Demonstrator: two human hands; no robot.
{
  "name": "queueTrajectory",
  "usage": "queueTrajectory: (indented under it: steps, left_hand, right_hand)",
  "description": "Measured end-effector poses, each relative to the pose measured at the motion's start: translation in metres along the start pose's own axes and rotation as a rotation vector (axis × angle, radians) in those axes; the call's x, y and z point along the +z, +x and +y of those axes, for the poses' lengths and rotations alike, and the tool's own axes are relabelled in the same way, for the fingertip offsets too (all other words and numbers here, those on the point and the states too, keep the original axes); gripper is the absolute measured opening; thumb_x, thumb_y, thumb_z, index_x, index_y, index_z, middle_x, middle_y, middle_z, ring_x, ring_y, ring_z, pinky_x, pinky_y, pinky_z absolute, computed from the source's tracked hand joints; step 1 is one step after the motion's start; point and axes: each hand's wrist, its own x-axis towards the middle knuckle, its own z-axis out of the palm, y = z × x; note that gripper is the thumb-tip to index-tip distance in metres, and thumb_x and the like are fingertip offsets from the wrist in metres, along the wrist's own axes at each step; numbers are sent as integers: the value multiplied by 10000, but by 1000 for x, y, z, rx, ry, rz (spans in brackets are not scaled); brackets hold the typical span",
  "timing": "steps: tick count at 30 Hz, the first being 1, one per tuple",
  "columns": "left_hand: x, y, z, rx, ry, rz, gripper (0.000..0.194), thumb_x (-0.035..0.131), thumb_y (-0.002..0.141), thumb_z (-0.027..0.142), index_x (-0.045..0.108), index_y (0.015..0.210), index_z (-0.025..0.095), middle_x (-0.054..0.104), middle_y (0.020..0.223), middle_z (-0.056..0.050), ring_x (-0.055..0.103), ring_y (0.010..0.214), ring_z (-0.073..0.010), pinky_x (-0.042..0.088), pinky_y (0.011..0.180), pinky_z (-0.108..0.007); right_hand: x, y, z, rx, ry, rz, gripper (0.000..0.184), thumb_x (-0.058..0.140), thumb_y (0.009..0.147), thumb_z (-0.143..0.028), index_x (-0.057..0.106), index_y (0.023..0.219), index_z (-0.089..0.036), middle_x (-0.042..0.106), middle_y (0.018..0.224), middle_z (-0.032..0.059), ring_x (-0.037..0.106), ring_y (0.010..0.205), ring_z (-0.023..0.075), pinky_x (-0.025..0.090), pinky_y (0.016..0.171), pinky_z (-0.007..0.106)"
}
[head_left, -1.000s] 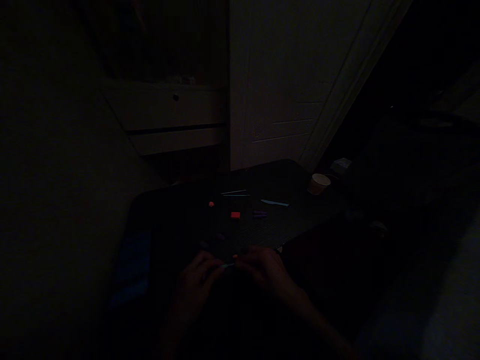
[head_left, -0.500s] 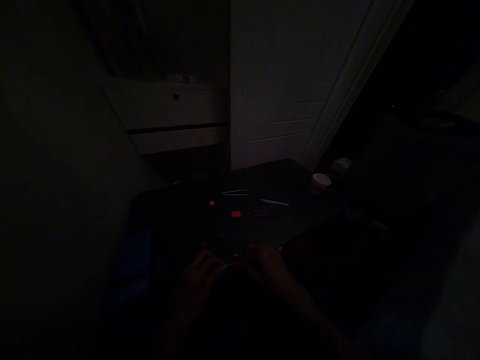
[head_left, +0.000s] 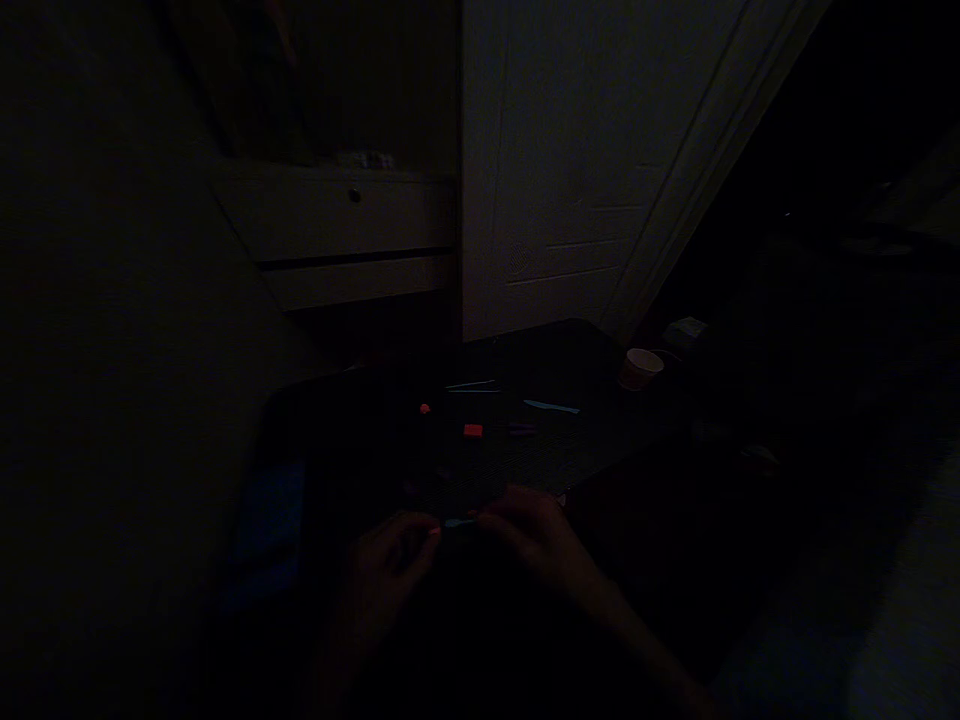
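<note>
In very dim light, my right hand [head_left: 534, 525] is closed in a pinch on a small blue plastic tool [head_left: 456, 523]. The flat end of this tool points left, towards my left hand [head_left: 396, 550]. My left hand is closed too, thumb against fingers, with a small orange bit [head_left: 435, 531] at the fingertips. A little gap parts the orange bit from the tool's end. Beyond my hands on the dark table [head_left: 360, 420] lie a red block [head_left: 473, 431], an orange lump [head_left: 425, 408] and a dark purple piece [head_left: 522, 429].
A blue plastic knife [head_left: 551, 407] and two thin sticks [head_left: 472, 387] lie farther back. A paper cup [head_left: 641, 369] stands at the table's right. On the left is a blue flat rectangle [head_left: 266, 535]. A white door [head_left: 555, 180] and a drawer front [head_left: 337, 215] rise behind.
My left hand has drawn slightly left and away from the blue tool, whose flat end now shows. An orange bit has come into view at the left fingertips. My right hand has barely moved.
</note>
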Motion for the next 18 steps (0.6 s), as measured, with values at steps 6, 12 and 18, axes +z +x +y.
queueTrajectory:
  steps: [6,12,18]
  left_hand:
    - [4,1,2,60,4,-10,111,741,870,349,807,882,260,764,781,-2,703,668,-163,572,641,-263]
    - [3,2,6,70,22,-9,89,771,830,328,818,876,267,767,785,1,699,672,-172,591,690,-296]
    - [1,3,7,49,22,-42,105,784,832,351,826,891,275,767,806,-2,703,688,-180,589,687,-306]
  right_hand:
    - [12,-1,3,11,53,-5,167,707,1034,-282,843,963,-217,820,977,41,763,918,206,551,846,292]
    - [14,-1,5,36,37,-33,137,720,1014,-250,848,973,-220,829,984,49,766,911,216,541,844,310]
    - [13,-2,6,55,47,-21,133,720,1011,-233,847,975,-218,837,1017,55,774,957,230,539,873,326]
